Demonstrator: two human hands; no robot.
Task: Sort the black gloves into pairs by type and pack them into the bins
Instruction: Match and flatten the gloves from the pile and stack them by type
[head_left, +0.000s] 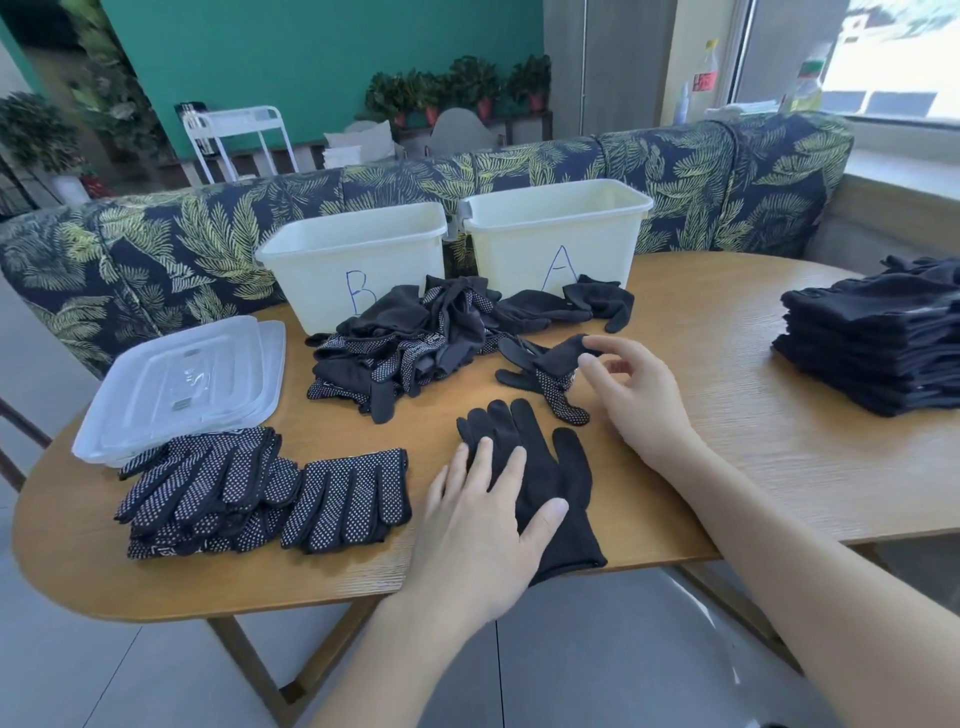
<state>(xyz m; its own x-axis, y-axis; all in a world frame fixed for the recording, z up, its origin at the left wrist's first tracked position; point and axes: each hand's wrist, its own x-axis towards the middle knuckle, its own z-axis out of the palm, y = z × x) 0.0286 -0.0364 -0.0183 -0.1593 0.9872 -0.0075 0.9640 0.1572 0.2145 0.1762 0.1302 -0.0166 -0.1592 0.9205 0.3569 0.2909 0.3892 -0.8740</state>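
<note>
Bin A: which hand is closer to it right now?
Right. The right hand reaches toward a loose glove just in front of bin A. The left hand lies nearer the table's front edge, flat on a plain glove.

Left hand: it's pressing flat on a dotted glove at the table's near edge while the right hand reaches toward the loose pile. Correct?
Not quite. In the head view the left hand presses flat on a plain black glove with no dots. The dotted gloves lie stacked to its left. The right hand does reach toward the loose pile.
</note>
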